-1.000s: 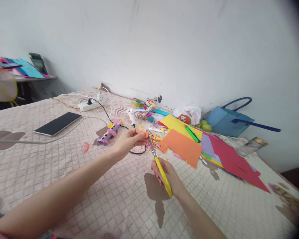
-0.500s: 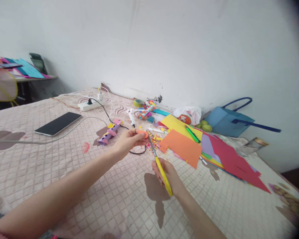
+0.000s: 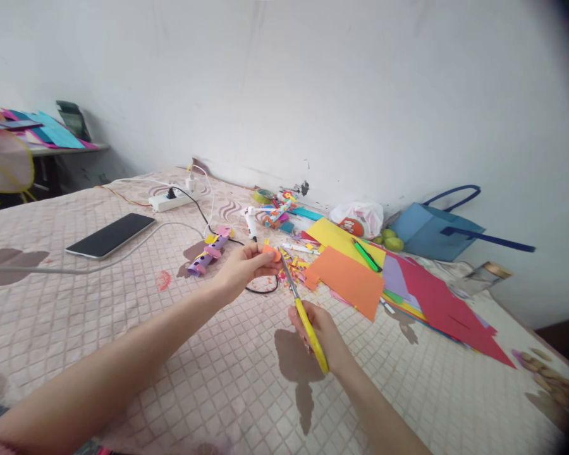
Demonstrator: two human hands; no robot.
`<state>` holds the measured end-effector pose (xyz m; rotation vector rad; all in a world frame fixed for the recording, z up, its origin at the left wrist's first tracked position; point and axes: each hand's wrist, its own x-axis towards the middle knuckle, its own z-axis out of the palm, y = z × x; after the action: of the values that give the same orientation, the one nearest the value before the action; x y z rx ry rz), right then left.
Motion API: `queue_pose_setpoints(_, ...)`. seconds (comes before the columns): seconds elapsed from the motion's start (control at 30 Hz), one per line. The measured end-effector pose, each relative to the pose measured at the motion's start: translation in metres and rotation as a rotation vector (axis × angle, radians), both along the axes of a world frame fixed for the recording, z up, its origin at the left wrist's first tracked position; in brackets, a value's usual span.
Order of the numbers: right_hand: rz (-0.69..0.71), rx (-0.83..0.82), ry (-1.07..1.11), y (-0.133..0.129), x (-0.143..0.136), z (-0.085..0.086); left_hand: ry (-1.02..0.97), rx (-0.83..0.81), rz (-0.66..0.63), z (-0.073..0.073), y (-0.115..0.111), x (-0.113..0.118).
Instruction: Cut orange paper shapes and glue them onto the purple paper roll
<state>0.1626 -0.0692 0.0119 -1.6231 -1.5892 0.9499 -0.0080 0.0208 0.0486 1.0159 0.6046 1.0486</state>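
Between the thumb and fingers of my left hand is a small orange paper piece. My right hand is wrapped round the yellow handles of the scissors, whose blades point up and left to the edge of the orange piece. Small yellow, pink and orange paper scraps lie just behind the blades. Right of them rests a larger orange sheet, partly over a yellow sheet. A green cutter lies on the sheets. Left of my left hand lies a purple decorated roll.
A white glue gun stands behind my left hand, with a black cord curving nearby. A phone and a power strip are at the left. Red sheets and a blue bag are at the right.
The orange piece has turned slightly between my left fingers and shows a little more of its face. Both hands are in nearly the same place.
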Motion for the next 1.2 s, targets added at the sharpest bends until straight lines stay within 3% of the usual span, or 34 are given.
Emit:
queue_pose_setpoints(0.4,0.018,0.030,-0.075,-0.0011,-0.0015,0.0081,-0.013,-0.002,0.023,-0.0012,0.0030,-0.0008)
queue_pose_setpoints(0.7,0.006,0.012,-0.050,-0.0003,0.0002,0.0050,-0.014,-0.037,-0.020,-0.0022,0.0038,-0.0004)
queue_pose_setpoints(1.2,0.016,0.018,-0.061,-0.0009,-0.0002,0.0043,-0.027,-0.033,0.014,-0.0025,0.0058,-0.0018)
